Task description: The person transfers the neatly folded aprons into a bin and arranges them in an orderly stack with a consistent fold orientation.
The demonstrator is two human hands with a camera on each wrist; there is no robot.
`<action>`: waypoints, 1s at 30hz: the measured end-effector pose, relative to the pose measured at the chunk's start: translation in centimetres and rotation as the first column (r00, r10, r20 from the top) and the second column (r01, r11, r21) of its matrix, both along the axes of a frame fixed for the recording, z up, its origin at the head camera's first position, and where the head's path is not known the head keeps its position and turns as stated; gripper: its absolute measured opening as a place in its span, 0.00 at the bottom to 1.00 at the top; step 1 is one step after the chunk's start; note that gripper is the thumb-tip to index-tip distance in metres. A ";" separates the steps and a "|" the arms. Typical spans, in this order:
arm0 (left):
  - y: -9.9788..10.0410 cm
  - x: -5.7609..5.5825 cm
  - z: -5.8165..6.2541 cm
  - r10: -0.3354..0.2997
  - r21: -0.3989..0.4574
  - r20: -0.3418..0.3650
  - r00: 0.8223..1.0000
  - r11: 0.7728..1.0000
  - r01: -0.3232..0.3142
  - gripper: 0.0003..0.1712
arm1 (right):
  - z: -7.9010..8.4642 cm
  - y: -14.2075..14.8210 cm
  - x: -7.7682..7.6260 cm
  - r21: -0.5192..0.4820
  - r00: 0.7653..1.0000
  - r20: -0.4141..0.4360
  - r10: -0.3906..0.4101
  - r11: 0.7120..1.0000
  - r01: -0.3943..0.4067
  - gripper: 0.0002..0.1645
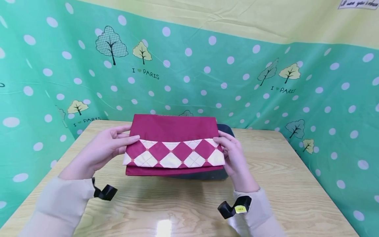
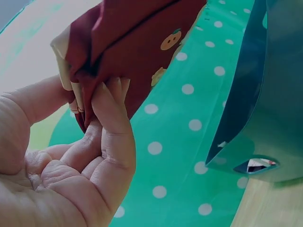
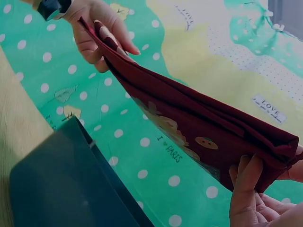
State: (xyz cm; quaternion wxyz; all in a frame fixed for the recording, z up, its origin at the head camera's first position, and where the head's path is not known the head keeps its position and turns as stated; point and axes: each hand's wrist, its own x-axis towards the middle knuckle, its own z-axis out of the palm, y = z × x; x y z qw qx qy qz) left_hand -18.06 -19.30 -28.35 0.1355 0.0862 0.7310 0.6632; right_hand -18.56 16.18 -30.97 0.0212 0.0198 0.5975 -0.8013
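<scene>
A folded maroon cloth (image 1: 174, 126) is held up by both hands, a white-and-maroon diamond band across its front. My left hand (image 1: 102, 148) pinches its left end, thumb on the front and fingers behind. At the opposite end my right hand (image 1: 235, 154) grips it the same way. In the left wrist view the cloth (image 2: 128, 61) shows bunched folds and a small orange printed figure on its back. The right wrist view has the cloth (image 3: 189, 109) edge-on, in several layers, stretched between the two hands.
Behind and below the cloth stands a dark blue bin (image 1: 220, 175) on the wooden table (image 1: 275, 177), mostly hidden in the head view. Its side shows a handle slot (image 2: 255, 165) in the left wrist view. A green dotted curtain (image 1: 189, 79) hangs around the table.
</scene>
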 end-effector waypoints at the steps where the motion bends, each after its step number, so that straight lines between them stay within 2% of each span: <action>1: 0.2 -0.2 0.1 -0.008 0.001 0.000 1.000 1.000 0.008 0.42 | 0.1 0.2 -0.1 0.009 1.000 0.004 -0.001 1.000 0.001 0.28; 9: 1.8 -1.8 0.2 -0.029 -0.017 -0.030 0.999 0.999 0.028 0.32 | 1.1 1.7 -0.7 0.059 1.000 0.024 -0.015 0.998 0.014 0.27; 19: 3.4 -4.0 0.6 0.021 -0.050 -0.003 1.000 0.999 -0.022 0.36 | 1.7 3.6 -2.0 0.077 1.000 0.017 0.004 0.997 -0.005 0.29; 25: 4.5 -5.5 0.7 0.033 -0.144 -0.001 0.999 0.989 -0.033 0.39 | 2.1 4.7 -2.9 0.109 1.000 0.022 0.010 0.994 -0.012 0.30; 30: 5.5 -6.7 0.6 0.069 -0.244 -0.035 0.997 0.967 -0.076 0.41 | 2.5 5.4 -3.6 0.197 1.000 0.010 0.014 0.980 -0.016 0.32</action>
